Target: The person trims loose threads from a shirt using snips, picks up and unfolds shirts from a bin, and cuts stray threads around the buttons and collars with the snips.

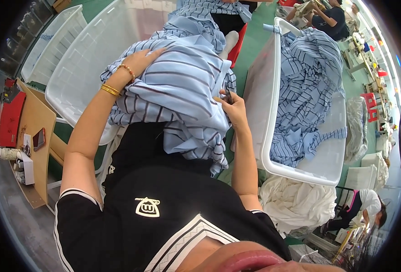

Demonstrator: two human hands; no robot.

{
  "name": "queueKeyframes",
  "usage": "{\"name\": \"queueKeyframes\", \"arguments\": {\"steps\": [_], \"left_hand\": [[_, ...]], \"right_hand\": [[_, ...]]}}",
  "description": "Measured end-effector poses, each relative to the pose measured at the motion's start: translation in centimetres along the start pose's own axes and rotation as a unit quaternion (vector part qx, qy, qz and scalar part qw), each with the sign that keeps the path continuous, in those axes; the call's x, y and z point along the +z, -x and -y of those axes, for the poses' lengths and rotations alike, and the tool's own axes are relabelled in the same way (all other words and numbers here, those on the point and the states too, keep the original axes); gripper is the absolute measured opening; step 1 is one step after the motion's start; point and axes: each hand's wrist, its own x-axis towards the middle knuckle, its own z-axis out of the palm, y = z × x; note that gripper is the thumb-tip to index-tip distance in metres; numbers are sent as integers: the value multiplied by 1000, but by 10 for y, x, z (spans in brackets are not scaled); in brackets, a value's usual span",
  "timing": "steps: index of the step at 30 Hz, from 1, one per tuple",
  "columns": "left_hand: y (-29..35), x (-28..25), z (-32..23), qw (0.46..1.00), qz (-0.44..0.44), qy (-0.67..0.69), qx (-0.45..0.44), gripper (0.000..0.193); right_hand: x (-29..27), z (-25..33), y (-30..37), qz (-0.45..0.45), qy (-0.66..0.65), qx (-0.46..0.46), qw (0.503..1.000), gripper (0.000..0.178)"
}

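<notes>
Light blue garments with dark stripes [177, 77] lie bunched over my lap, with folds hanging down at the front. Spread over the upper left of this cloth is my left hand [139, 63], its fingers stretched out flat. My right hand [233, 108] is closed at the cloth's right edge, around a small dark tool [229, 96] that looks like thread snips. Its lower part is hidden by my fingers.
A white plastic bin [273, 149] full of similar striped garments [304, 86] stands at my right. Another white bin [80, 59] is at my left, by a wooden table [39, 158]. White cloth [298, 201] lies below the right bin. Other people [332, 20] sit farther off.
</notes>
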Motion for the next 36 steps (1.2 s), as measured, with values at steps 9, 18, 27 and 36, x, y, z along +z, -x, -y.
{"name": "queueKeyframes", "arguments": {"steps": [9,18,27,36], "left_hand": [[5,-3,-5,998,1,-20,59,85],[-6,4,15,999,5,32,-28,91],[8,-2,4,999,-30,19,-39,91],[29,-19,-45,993,-47,48,-100,90]], "right_hand": [[5,7,1,-14,26,29,999,28],[4,10,0,-12,12,20,1000,31],[8,3,-4,-7,9,25,1000,31],[-4,-4,-5,1,10,28,1000,39]]}}
